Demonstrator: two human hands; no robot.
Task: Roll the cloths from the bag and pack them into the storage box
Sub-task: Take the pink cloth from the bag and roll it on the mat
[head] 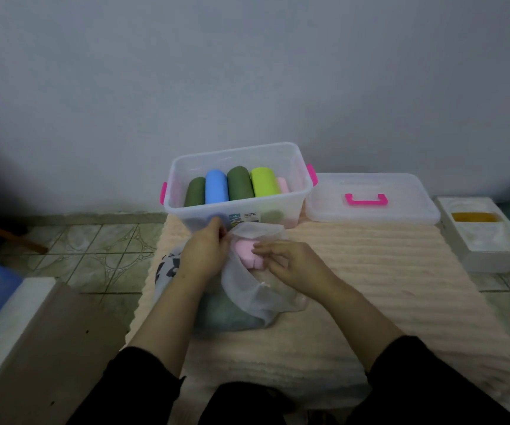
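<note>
I see a peach mat (370, 271) filling centre-right of frame. Clear storage box (296, 191) at upper centre w/ five rolled cloths (237, 187) side by side inside — its lid (401, 207) just right of it. Translucent bag (247, 289) at frame centre, near the box front, mouth open. Left hand (206, 251) pinches the bag's rim; right hand (290, 260), fingers loosely curled, touches a pink cloth (246, 253) in the mouth — can't tell if gripped.

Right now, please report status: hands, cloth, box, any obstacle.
Left hand grips bag rim; right hand on pink cloth. Storage box open, five rolls inside. Nothing blocks.
</note>
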